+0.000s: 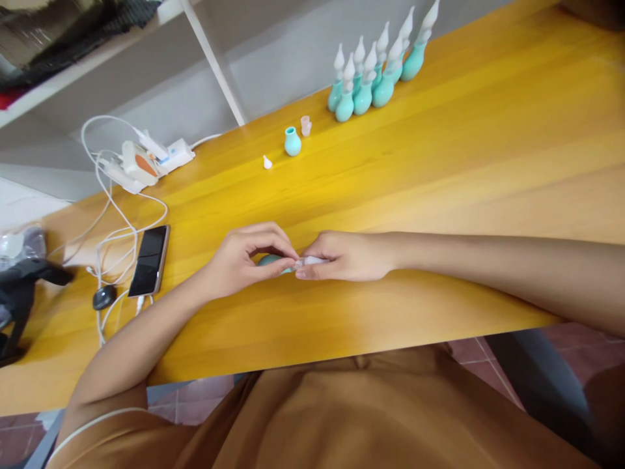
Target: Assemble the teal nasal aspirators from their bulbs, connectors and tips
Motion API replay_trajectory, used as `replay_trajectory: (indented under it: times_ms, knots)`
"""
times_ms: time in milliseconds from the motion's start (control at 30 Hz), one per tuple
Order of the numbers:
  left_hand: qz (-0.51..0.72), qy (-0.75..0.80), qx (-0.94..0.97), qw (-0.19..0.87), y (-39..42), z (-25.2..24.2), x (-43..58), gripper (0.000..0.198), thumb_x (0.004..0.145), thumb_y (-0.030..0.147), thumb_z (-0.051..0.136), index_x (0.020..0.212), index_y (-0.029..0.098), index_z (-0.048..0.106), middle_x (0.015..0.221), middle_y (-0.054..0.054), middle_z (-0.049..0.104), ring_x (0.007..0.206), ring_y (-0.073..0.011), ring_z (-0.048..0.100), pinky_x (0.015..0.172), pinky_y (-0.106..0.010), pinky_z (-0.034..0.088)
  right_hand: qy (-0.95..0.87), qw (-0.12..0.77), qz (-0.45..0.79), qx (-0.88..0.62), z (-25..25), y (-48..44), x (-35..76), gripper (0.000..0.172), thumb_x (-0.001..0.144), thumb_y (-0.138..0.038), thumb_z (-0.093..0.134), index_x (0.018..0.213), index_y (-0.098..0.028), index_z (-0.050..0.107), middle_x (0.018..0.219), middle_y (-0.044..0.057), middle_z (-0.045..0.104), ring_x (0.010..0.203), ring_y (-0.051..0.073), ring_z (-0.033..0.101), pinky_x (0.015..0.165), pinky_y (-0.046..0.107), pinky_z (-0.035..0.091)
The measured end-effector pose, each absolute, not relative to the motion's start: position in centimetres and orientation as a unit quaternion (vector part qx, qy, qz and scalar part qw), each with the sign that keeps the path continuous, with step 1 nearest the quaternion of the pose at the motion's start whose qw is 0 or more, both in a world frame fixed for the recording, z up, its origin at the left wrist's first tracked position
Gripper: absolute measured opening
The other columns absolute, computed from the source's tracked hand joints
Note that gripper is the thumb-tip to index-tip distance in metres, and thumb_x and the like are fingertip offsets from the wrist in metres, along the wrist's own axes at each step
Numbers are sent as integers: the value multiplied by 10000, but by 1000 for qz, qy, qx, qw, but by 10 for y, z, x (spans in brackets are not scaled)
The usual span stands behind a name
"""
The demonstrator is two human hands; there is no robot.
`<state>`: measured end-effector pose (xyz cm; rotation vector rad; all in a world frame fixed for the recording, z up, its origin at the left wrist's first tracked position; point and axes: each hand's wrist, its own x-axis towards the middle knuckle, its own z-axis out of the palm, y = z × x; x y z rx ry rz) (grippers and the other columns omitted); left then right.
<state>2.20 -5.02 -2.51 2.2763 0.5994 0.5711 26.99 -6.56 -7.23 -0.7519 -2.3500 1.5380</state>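
Low over the table, my two hands meet on a nasal aspirator with a teal squeeze bulb (269,260). My left hand (244,258) is closed around the bulb end, with thumb and fingertips pinching near its neck; part of the bulb is hidden. From the other side my right hand (349,255) is closed on the white nozzle tip (315,260). A clear piece shows between bulb and tip. Beyond the hands stand a loose teal bulb (292,142) with an open neck, a clear connector (306,126) and a small white tip (267,162).
Several assembled aspirators (362,98) stand upright at the table's back edge. On the left lie a phone (149,260), a black earbud case (104,298), white cables and a power strip (178,155). A black stand (27,280) is at the far left.
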Motion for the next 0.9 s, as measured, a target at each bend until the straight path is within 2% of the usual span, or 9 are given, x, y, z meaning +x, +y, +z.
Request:
replay_trajectory:
  times_ms: [267,500,633,767,900]
  knots:
    - [206,214,907,297,-48,-25,18,107,964,273,819,1060,224,821,982,-45,784,872,-143,757,819,-252,612,-801,113,524,-267,-69,-66,270,555,1060,-608,527,703,-192,444,624,-64,333,564,78,315,568,250,246]
    - [215,217,903,304,-44,-27,18,89,972,281,815,1038,224,833,958,-41,785,848,-135,758,786,-234,602,-800,110,525,-268,-70,-66,270,532,1079,-562,506,705,-194,420,636,-65,319,574,79,303,573,248,240]
    - [202,199,912,297,-46,-25,18,106,977,291,810,1057,223,828,984,-47,787,879,-141,764,825,-242,613,-800,113,526,-266,-70,-66,271,541,1060,-578,539,697,-193,432,625,-65,327,569,80,301,566,247,242]
    - [189,173,940,227,-49,-27,14,151,1036,260,731,1170,234,794,1076,-55,783,949,-153,760,858,-260,628,-794,124,536,-260,-71,-66,271,558,1056,-605,533,695,-197,417,633,-64,309,570,81,288,561,243,246]
    - [221,95,967,83,-53,-33,9,356,1040,189,696,1393,234,680,1189,-90,780,1032,-197,751,887,-334,665,-781,145,556,-246,-71,-65,270,571,1048,-638,553,711,-198,417,666,-58,303,610,87,287,576,242,248]
